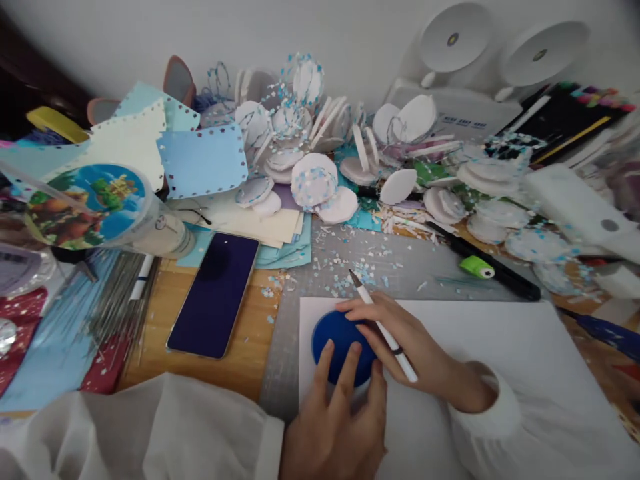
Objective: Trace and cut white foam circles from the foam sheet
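Left hand [333, 427]: open, palm down. Its extended fingers rest on the near half of a round dark blue disc [340, 337]; the thumb lies at the disc's right edge.

Right hand [407, 347]: closed around a slim white pen [384, 331], gripped mid-shaft, with the dark tip pointing away from the person. Its fingertips touch the far rim of the disc.

The disc lies flat between the two hands, on the left corner of a large white paper sheet [525, 360] that runs under the right forearm.

A black-screened smartphone [215, 293] lies face up left of the left hand, well apart. A small lime green cylinder [477, 267] sits beyond the right hand, to its right. A heap of white foam discs [315, 173] is piled farther back, with paper flecks scattered before it.
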The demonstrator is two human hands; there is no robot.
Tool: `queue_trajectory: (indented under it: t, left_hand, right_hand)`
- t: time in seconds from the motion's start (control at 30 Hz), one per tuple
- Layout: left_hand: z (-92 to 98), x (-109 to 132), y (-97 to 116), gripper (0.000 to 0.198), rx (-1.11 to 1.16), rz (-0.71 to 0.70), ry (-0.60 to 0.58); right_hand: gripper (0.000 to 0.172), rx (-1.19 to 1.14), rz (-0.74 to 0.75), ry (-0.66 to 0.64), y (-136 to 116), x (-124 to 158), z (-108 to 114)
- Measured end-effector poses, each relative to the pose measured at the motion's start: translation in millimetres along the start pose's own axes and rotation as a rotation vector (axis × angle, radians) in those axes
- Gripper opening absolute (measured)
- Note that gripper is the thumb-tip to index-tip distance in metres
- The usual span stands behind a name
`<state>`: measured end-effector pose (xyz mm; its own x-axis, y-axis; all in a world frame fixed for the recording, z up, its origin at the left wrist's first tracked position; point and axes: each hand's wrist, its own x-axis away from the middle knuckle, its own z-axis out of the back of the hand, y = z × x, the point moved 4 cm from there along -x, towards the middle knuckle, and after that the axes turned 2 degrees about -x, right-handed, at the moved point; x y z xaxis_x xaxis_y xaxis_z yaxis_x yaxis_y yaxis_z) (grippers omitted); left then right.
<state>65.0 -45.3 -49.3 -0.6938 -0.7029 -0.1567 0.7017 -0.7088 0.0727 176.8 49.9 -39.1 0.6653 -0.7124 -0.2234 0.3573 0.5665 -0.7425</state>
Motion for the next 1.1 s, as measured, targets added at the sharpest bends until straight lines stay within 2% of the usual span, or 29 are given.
queue_trajectory:
  t: [0.13, 0.3, 0.43, 0.63, 0.87, 1.03, 1.1]
  left_hand:
    - [1.2, 3.4, 1.6, 0.047, -0.046, -0.002, 0.041]
    - [2.6, 6.3, 1.3, 0.044, -0.083, 0.021, 0.023]
    - [6.9, 4.8, 0.1, 0.04, -0.104, 0.008, 0.052]
    - [12.1, 0.9, -2.0, 0.04, -0.106, -0.065, 0.118]
    - [17.0, -0.2, -4.1, 0.042, -0.139, 0.005, 0.128]
    - [20.6, -1.4, -3.8, 0.043, -0.199, 0.02, 0.118]
    - [22.1, -2.6, -3.7, 0.043, -0.218, 0.001, 0.112]
  right_hand:
    - [0.034, 0.034, -0.042, 0.0, 1.8, 0.9, -1.5]
    - [0.036, 0.038, -0.062, -0.005, 4.9, 2.3, -3.7]
    - [0.035, 0.038, -0.064, 0.005, 5.1, 0.8, -3.8]
    - [0.033, 0.034, -0.071, 0.016, 4.5, 0.2, -4.4]
    - [0.031, 0.024, -0.104, -0.001, 6.9, 2.7, -5.7]
    - [0.026, -0.082, -0.175, 0.077, 4.8, 2.4, -0.3]
    - [0.023, -0.228, -0.253, 0.213, 10.4, 4.4, 5.4]
